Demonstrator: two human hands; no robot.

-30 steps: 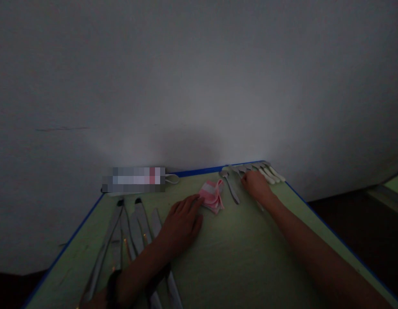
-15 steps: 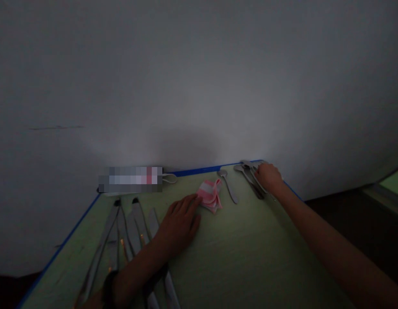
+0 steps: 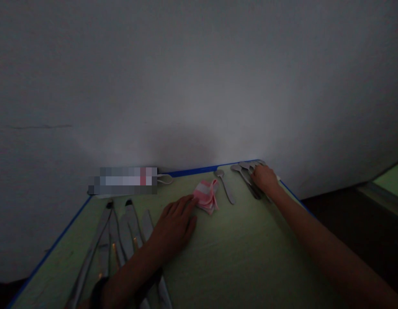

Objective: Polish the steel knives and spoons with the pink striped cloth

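Our left hand (image 3: 175, 225) lay loosely open, touching the pink-and-white cloth (image 3: 205, 195). Our right hand (image 3: 265, 178) curled over some spoons (image 3: 247, 181) near the desk's (image 3: 227, 249) far right corner; whether it gripped any, we couldn't tell. A lone spoon (image 3: 226, 185) lay between.

A dim grey wall (image 3: 192, 86) rises behind a blue-edged green table (image 3: 231, 253).

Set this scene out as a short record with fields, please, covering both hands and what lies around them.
left hand: palm down on the table, fingertips at the pink cloth
right hand: over cutlery near the far right corner; grip unclear
single spoon: between cloth and cutlery
long utensils: at left, partly hidden by the left arm
wall: behind the table
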